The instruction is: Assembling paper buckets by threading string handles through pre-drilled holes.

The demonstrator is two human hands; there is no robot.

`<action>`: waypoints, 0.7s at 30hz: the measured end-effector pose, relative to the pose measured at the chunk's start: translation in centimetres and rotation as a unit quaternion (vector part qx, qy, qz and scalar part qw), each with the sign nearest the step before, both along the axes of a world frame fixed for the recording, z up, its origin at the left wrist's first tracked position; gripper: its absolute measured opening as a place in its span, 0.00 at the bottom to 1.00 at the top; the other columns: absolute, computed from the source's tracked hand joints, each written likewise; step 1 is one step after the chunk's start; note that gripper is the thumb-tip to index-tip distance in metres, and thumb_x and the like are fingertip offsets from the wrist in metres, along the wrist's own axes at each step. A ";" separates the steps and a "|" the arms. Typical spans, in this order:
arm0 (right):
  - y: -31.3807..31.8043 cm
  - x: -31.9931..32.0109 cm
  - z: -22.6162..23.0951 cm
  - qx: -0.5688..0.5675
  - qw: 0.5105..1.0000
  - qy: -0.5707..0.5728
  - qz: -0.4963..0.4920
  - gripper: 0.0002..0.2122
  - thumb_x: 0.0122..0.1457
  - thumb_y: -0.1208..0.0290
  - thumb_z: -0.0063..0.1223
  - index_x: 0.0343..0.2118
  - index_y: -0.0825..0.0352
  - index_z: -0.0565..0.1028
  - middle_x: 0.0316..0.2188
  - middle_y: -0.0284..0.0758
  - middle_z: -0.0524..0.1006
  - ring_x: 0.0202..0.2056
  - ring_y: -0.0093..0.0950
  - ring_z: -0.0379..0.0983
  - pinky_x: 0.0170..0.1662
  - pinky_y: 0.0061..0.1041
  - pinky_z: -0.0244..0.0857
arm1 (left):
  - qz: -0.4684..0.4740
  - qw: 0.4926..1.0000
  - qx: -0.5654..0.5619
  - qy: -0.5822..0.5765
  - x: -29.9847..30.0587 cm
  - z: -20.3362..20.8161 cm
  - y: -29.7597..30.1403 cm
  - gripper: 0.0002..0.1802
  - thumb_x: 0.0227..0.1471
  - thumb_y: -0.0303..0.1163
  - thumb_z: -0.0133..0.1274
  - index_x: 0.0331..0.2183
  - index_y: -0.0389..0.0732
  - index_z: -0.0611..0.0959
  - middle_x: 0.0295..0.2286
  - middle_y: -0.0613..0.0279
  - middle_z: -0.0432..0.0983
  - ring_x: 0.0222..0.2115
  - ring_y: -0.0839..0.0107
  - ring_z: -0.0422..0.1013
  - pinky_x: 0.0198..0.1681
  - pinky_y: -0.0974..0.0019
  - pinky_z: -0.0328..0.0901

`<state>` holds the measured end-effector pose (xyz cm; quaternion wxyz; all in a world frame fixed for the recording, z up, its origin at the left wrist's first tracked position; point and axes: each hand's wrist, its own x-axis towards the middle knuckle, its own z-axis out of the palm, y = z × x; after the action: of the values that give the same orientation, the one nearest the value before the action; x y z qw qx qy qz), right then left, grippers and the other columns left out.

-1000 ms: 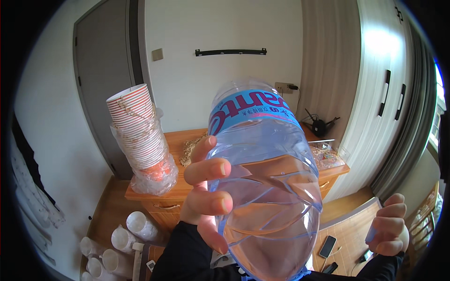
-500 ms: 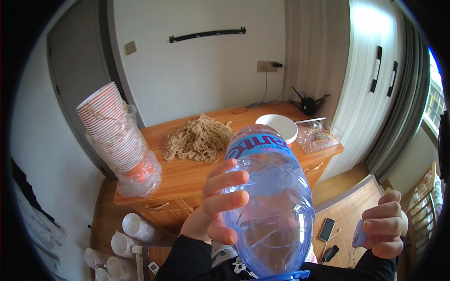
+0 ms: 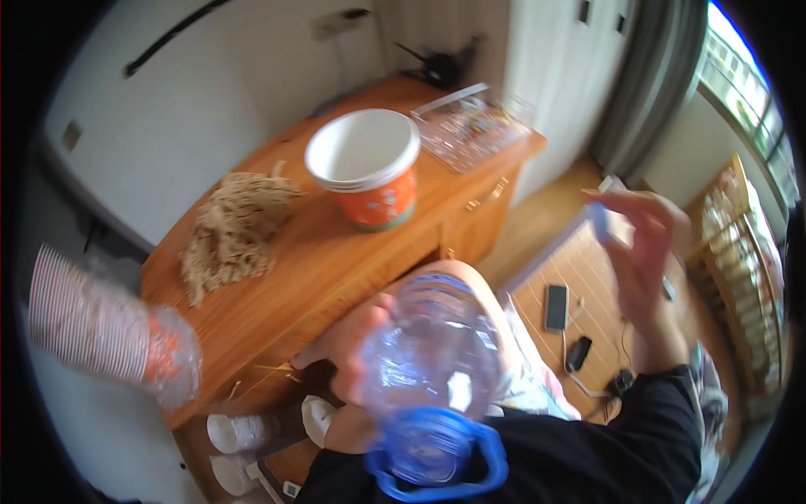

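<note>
My left hand (image 3: 359, 357) is wrapped round the side of a large clear plastic bottle (image 3: 437, 357), its fingers blurred. The bottle is tilted, its neck end near my body. A blue carrying handle (image 3: 497, 466) loops off that end. Out to the right, my raised right hand (image 3: 651, 252) pinches a small light-blue bottle cap (image 3: 599, 222) between thumb and fingertips, well apart from the bottle. Beyond the bottle, an orange-and-white paper bucket (image 3: 374, 197), seemingly nested with another, stands on a wooden cabinet (image 3: 306, 265).
A pile of beige strands (image 3: 235, 231) and a clear plastic tray (image 3: 470, 130) lie on the cabinet. At its left end leans a plastic-wrapped stack of paper buckets (image 3: 92, 323). White cups (image 3: 239, 433) sit below. On the floor mat are a phone (image 3: 556, 307) and cables.
My view has swung right and down. The bottle has tipped further, bringing its blue handle end into sight. My right hand has risen with the cap and turned.
</note>
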<state>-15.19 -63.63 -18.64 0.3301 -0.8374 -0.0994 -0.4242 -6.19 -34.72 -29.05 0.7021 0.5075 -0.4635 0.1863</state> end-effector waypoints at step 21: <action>-9.9 -8.3 -41.9 -0.067 0.893 0.291 -0.336 0.14 0.60 0.73 0.51 0.49 0.59 0.71 0.44 0.32 0.74 0.44 0.33 0.75 0.67 0.53 0.40 | 0.136 0.973 0.158 -0.100 9.2 -7.4 -8.3 0.63 0.45 0.71 0.53 0.65 0.37 0.49 0.58 0.45 0.56 0.57 0.51 0.61 0.55 0.53 0.64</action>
<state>-23.47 -73.52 -60.54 0.1250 -0.9269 0.2600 -0.2399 2.96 -42.98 -36.47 0.5312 0.6494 -0.4814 0.2539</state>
